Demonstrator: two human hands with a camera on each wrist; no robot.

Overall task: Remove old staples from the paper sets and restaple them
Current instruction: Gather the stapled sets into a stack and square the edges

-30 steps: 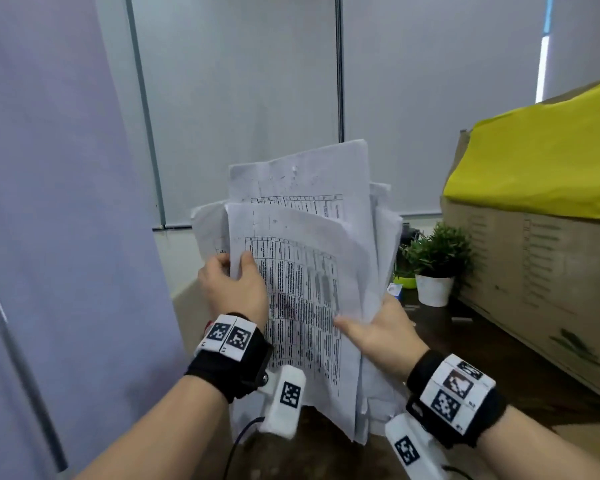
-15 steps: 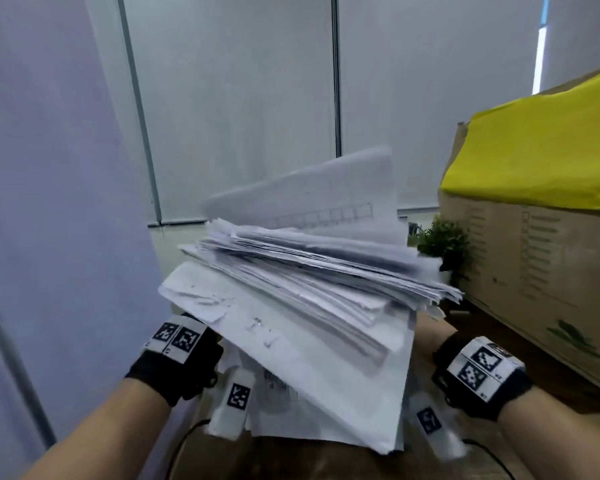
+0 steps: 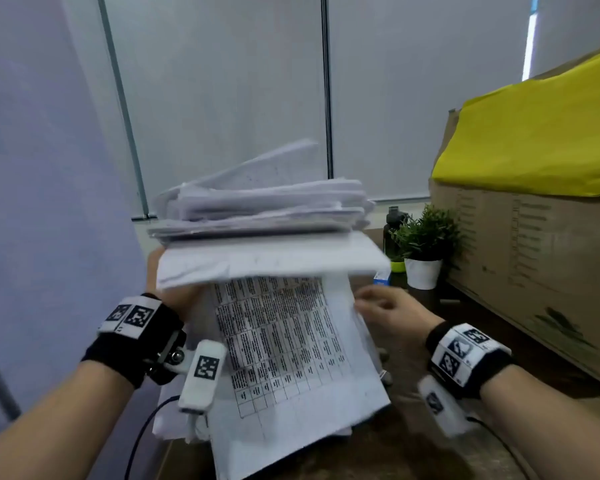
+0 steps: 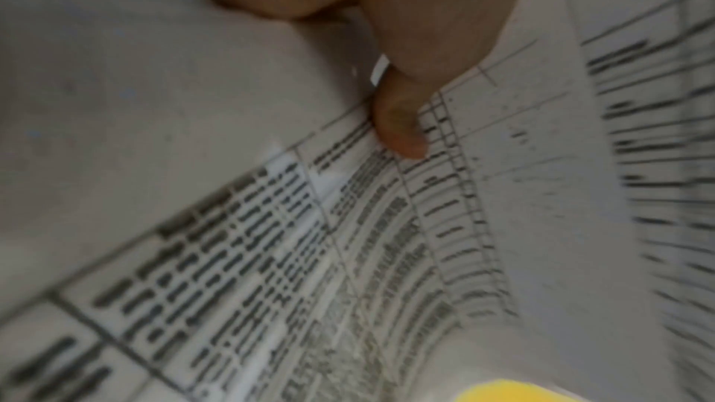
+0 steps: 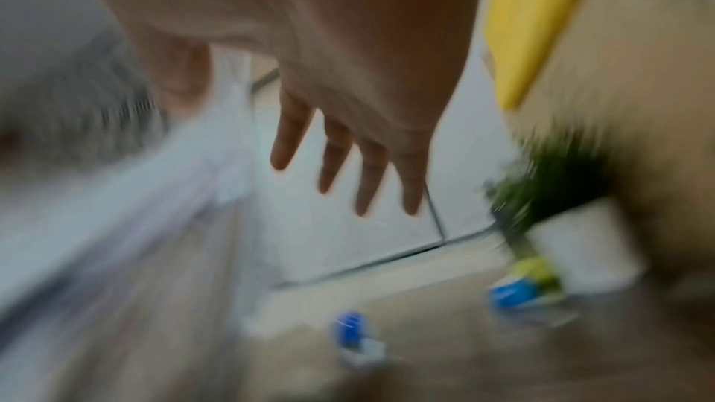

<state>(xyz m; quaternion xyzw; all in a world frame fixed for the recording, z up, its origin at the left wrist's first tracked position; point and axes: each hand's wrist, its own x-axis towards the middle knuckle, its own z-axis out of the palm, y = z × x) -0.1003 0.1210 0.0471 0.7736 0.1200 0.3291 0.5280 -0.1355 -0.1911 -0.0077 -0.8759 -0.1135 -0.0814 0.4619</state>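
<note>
No legible text; printed sheet blurred.

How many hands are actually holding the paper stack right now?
1. The left hand grips the paper stack from its left side; the right hand is spread open beside the hanging printed sheet, holding nothing.

Left forearm, lower left of frame: bare, no sleeve. Black fabric wrist strap w/ white plate on top carrying two black-and-white square markers. Silver screw on metal bracket at strap's inner side. White oblong cam module hanging off bracket, one square marker on its face. Thin black cable running down from module.

Right forearm, lower right: bare. Black strap, white plate w/ approx. four markers. White cam module below, one marker, blurred. Thin black cable trailing off.
</note>
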